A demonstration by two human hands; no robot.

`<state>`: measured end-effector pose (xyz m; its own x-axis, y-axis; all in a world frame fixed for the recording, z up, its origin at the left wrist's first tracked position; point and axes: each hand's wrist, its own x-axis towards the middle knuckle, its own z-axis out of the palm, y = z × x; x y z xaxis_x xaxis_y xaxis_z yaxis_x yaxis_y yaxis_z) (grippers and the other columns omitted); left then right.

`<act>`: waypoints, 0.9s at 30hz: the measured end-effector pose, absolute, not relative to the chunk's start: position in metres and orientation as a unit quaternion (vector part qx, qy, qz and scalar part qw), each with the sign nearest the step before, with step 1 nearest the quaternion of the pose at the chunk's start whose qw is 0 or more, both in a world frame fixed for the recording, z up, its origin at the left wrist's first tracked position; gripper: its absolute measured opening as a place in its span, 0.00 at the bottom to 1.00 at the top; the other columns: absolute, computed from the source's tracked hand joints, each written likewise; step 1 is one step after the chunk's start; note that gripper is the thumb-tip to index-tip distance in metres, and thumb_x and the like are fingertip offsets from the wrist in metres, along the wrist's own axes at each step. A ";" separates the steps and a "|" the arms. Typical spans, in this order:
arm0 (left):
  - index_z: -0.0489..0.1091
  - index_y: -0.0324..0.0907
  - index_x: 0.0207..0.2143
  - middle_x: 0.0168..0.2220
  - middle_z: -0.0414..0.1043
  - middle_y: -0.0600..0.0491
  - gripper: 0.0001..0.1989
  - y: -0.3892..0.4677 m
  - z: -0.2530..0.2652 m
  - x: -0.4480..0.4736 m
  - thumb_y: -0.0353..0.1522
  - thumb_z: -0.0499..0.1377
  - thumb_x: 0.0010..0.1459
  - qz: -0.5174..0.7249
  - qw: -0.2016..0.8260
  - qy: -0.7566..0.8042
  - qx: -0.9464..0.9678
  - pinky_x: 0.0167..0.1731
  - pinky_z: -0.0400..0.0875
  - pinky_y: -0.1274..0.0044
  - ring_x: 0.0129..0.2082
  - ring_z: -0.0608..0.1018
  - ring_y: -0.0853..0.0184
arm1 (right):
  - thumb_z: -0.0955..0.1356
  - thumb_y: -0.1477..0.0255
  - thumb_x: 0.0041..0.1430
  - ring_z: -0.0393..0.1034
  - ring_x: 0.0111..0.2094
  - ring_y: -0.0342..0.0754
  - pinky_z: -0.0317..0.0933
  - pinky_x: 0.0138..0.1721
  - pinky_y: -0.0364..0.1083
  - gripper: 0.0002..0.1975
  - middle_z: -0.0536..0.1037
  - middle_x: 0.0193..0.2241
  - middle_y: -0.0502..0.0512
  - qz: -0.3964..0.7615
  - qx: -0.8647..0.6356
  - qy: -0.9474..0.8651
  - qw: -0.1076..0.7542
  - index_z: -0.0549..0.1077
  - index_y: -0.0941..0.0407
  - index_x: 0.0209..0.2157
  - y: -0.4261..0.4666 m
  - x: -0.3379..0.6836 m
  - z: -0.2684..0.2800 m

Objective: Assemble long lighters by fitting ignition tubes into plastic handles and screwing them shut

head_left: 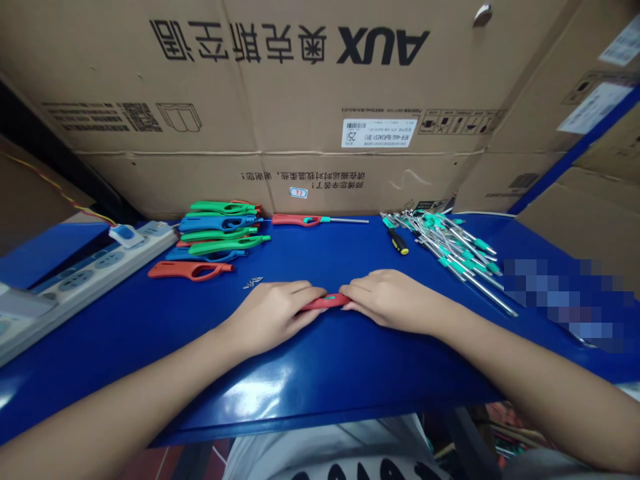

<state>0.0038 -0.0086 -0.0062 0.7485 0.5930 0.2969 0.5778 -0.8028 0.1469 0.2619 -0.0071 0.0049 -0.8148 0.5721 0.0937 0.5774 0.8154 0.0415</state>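
Between my two hands is a red lighter handle (325, 302) with a small green part on its upper face. My left hand (280, 310) wraps round its left end, fingers closed. At the other end, my right hand (383, 297) pinches it; the fingers hide most of that end. Just beyond my left hand lies a small bunch of thin metal pieces (253, 283), perhaps screws. Farther back rests a red utility lighter (296, 220) with a green collar and a long metal tube.
Green, blue and orange lighter handles (193, 269) are heaped at the back left, near a white power strip (80, 280). Metal tubes with green parts (465, 257) pile up at the back right, beside a black-and-yellow screwdriver (399, 241). A cardboard wall (300, 87) closes off the blue table (350, 380).
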 end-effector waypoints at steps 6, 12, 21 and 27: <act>0.75 0.45 0.50 0.41 0.80 0.53 0.12 -0.002 -0.003 0.001 0.36 0.56 0.68 0.163 0.020 0.372 0.914 0.32 0.71 0.75 0.37 0.82 0.62 | 0.69 0.59 0.65 0.76 0.46 0.58 0.67 0.41 0.50 0.22 0.79 0.48 0.63 -0.018 -0.428 -0.903 0.039 0.73 0.58 0.53 0.011 0.293 0.020; 0.75 0.44 0.49 0.40 0.80 0.52 0.13 0.002 -0.002 -0.002 0.37 0.55 0.69 0.178 0.033 0.407 0.895 0.33 0.70 0.76 0.37 0.82 0.63 | 0.67 0.67 0.67 0.76 0.40 0.54 0.67 0.42 0.50 0.11 0.82 0.39 0.60 -0.014 -0.436 -0.897 0.075 0.79 0.57 0.43 0.032 0.323 0.024; 0.76 0.44 0.49 0.42 0.80 0.51 0.13 -0.006 -0.002 0.002 0.37 0.55 0.68 0.196 0.030 0.382 0.902 0.34 0.72 0.75 0.38 0.82 0.62 | 0.64 0.66 0.71 0.73 0.41 0.52 0.65 0.46 0.50 0.14 0.82 0.39 0.60 0.009 -0.295 -0.944 0.150 0.78 0.59 0.47 0.023 0.302 0.010; 0.77 0.43 0.47 0.39 0.81 0.52 0.12 -0.015 -0.006 0.005 0.35 0.56 0.67 0.213 0.059 0.363 0.905 0.32 0.71 0.75 0.35 0.82 0.63 | 0.60 0.68 0.73 0.72 0.37 0.50 0.65 0.40 0.48 0.16 0.80 0.35 0.61 -0.022 -0.280 -0.949 0.141 0.77 0.60 0.43 0.005 0.275 0.002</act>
<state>0.0054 -0.0151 -0.0060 0.6461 0.6817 0.3431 0.6319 -0.7300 0.2604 0.2746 0.0049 0.0018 -0.8032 0.5253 0.2811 0.5379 0.8422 -0.0368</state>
